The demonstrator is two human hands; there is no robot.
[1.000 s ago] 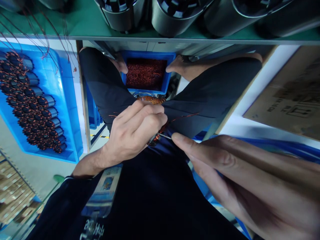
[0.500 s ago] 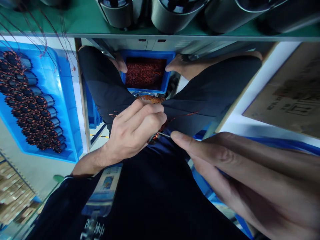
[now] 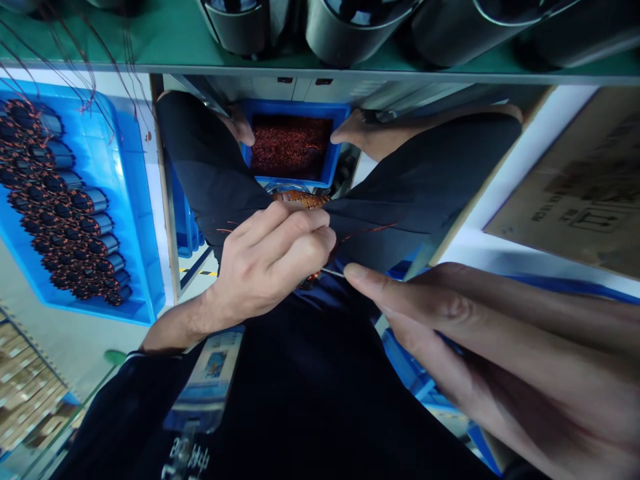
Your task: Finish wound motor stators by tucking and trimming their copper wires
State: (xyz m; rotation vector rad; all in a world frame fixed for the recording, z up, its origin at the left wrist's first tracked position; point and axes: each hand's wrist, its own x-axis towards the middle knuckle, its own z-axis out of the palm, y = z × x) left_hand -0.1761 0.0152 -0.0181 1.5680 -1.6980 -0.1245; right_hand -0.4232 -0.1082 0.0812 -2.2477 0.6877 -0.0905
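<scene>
My left hand (image 3: pixel 277 257) is closed around a copper-wound motor stator, most of which its fingers hide. An orange-brown ribbed part (image 3: pixel 303 198) shows just beyond the knuckles, and copper windings peek out below the fingers. Loose reddish wires (image 3: pixel 370 231) stick out to the right, with shorter ends on the left. From the right, my right hand (image 3: pixel 450 313) pinches a thin metal rod (image 3: pixel 334 271) between thumb and fingers. The rod's far end reaches the underside of the work at my left hand, where its tip is hidden.
A blue tray (image 3: pixel 143 267) on the left holds several wound stators (image 3: pixel 65 200). Between my feet sits a blue bin (image 3: pixel 327 175) of reddish wire scraps. Dark metal cylinders (image 3: pixel 350 33) line the green bench (image 3: pixel 165 40) ahead. A cardboard box (image 3: pixel 565 200) lies at right.
Both hands have shifted very slightly to the right. Less of the copper windings and rod shows beneath my left hand now. Both grips look unchanged.
</scene>
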